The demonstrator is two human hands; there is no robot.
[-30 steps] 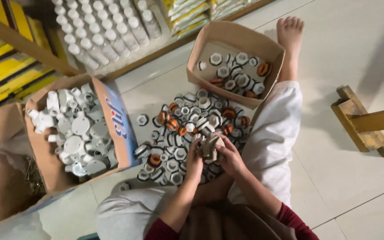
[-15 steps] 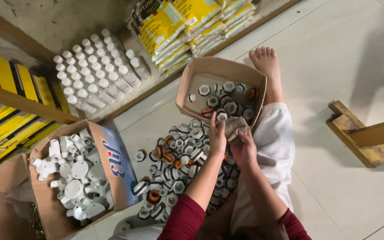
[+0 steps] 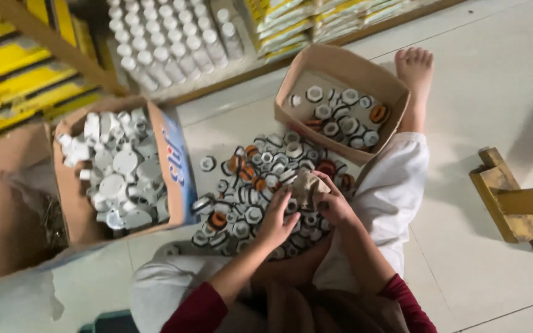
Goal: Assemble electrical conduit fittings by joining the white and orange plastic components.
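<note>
I sit on the floor with a pile of small white and orange round caps point(image 3: 260, 185) spread between my legs. My right hand point(image 3: 331, 203) grips a crumpled beige cloth point(image 3: 305, 185) just above the pile. My left hand point(image 3: 277, 219) is beside it, fingers apart, touching the cloth's left edge and hovering over the caps. What lies inside the cloth is hidden. A small cardboard box point(image 3: 347, 68) beyond my hands holds several more caps.
A larger cardboard box point(image 3: 174, 160) of white plastic fittings stands at the left. Rows of white bottles point(image 3: 174, 43) and yellow packets point(image 3: 26, 80) line low shelves at the back. A yellow wooden stool leg point(image 3: 513, 203) is at the right. My bare foot point(image 3: 414, 68) rests beside the small box.
My hands drew back from the small box toward my lap and now sit over the pile. The cloth stays in my right hand.
</note>
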